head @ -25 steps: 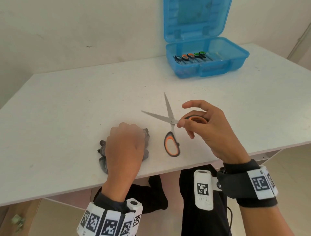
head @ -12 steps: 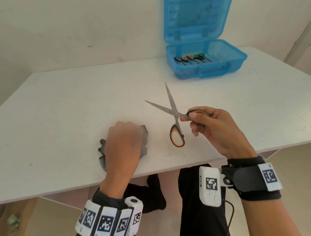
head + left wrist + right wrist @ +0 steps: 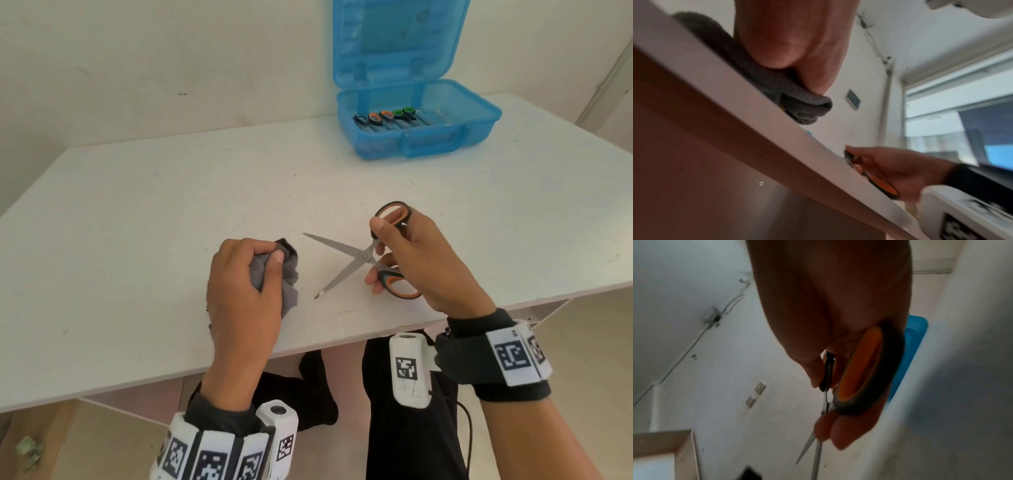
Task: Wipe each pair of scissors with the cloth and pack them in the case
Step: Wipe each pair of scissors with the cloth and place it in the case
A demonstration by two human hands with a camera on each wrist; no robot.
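Note:
My right hand (image 3: 407,253) grips a pair of scissors (image 3: 352,257) with orange and grey handles, held just above the white table (image 3: 137,205) near its front edge. Its blades are spread wide and point left. The same scissors (image 3: 859,369) fill the right wrist view, fingers curled through the handles. My left hand (image 3: 246,281) holds a crumpled grey cloth (image 3: 289,274), just left of the blade tips. In the left wrist view the cloth (image 3: 797,104) touches the tabletop under my palm. The blue case (image 3: 418,126) stands open at the back right.
Inside the case lie several scissors (image 3: 387,118) with orange and green handles, side by side at its left end. Its lid (image 3: 397,37) stands upright against the wall. My legs show under the table's front edge (image 3: 308,346).
My right hand has turned the scissors so the blades point left instead of away, with its fingers now in the handles. My left hand has lifted and rolled, showing the cloth in its grip.

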